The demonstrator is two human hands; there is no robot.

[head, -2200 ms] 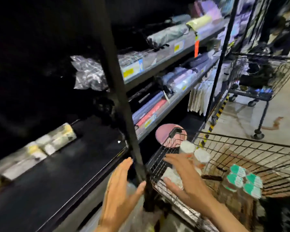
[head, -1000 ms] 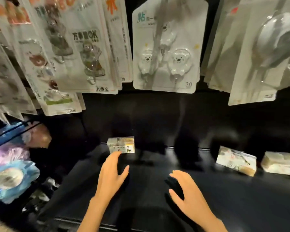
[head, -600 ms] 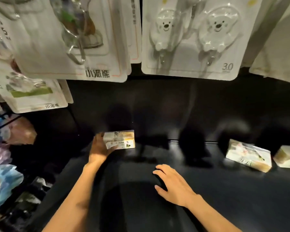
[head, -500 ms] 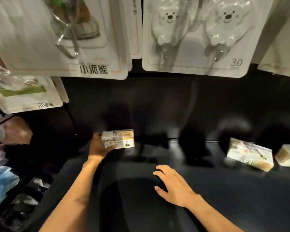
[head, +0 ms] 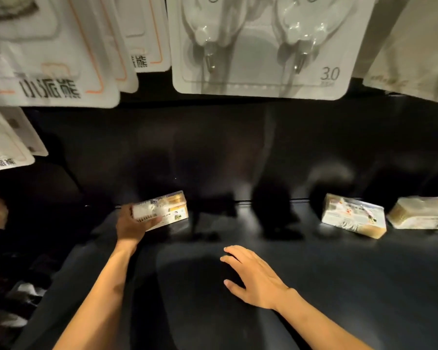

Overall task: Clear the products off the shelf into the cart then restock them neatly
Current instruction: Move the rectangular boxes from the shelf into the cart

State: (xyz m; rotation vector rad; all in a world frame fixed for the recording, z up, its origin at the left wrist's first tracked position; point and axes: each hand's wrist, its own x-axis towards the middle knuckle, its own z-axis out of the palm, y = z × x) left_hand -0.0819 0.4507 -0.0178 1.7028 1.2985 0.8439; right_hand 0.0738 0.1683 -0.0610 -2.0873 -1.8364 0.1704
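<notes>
A small white and yellow pack (head: 166,210) sits at the back left of the dark shelf (head: 339,286). My left hand (head: 133,224) grips its left end, thumb across the front. My right hand (head: 253,276) rests flat on the shelf in the middle, fingers spread, holding nothing. Two more packs lie at the back right: a white and gold one (head: 353,218) and a yellow one (head: 422,212) at the frame edge.
Carded hook packs (head: 258,46) hang from above, reaching down close over the shelf's back. More hanging cards (head: 51,59) fill the upper left. Dim packaged goods (head: 8,311) lie at the lower left, beside the shelf.
I turned from the cart to the shelf. My left hand reached the left pack and closed round its end. My right hand settled flat on the shelf. The view has moved closer.
</notes>
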